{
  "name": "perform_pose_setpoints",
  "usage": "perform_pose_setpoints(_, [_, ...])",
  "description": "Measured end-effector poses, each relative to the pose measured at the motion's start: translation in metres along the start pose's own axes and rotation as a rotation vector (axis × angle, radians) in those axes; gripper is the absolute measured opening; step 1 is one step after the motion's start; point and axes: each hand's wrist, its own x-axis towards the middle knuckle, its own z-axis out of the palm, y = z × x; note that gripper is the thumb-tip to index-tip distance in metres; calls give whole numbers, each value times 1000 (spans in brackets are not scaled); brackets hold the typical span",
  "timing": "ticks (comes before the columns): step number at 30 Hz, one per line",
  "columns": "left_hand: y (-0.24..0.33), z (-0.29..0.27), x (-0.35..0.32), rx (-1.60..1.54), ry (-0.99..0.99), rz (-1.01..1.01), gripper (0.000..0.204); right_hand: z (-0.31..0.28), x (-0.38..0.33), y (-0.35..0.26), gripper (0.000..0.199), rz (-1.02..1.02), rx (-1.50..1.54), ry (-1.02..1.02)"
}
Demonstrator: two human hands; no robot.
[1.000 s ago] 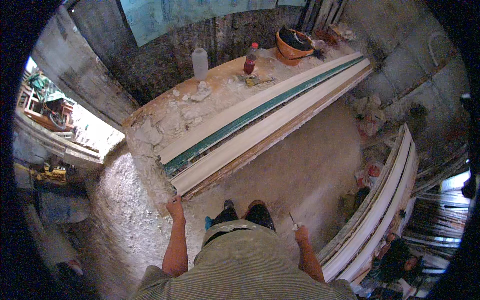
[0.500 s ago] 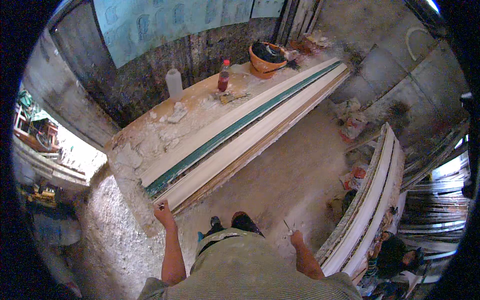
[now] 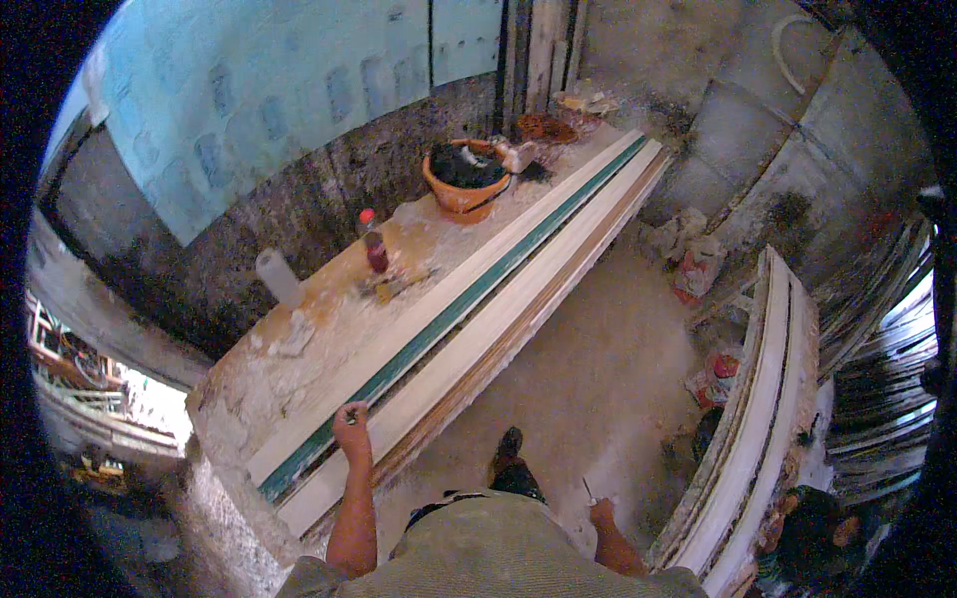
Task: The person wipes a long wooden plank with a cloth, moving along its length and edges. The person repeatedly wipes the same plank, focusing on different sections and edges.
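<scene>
My left hand (image 3: 351, 427) is closed, fingers curled, over the near part of a long green strip (image 3: 424, 341). Something small and dark shows at its fingers, too small to make out. Pale boards (image 3: 478, 328) run along both sides of the strip, with a dark gap beside it. Low at my right side, my right hand (image 3: 602, 513) is closed round a thin, pointed tool (image 3: 588, 487) that sticks up from the fist; its exact kind cannot be told. That hand is apart from the boards.
On the dusty workbench (image 3: 334, 344) stand an orange bowl (image 3: 465, 199) of dark stuff, a red-capped bottle (image 3: 375, 248) and a whitish container (image 3: 279, 279). More long pale boards (image 3: 743, 429) lie to my right. Another person (image 3: 812, 538) is at the lower right.
I have stepped forward along the bench. My left hand has gone from the near end of the boards to over the green strip; my right hand still holds the thin tool low.
</scene>
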Motion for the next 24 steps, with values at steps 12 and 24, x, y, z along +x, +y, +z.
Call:
perform_pose_setpoints(12, [-13,176,176,182,122,14,53,-181,275,-14,29,-313,-39,107])
perform_pose_setpoints(24, [103,391,129,437,-243,300,60,-388,504,-444,43,-826,376,-100])
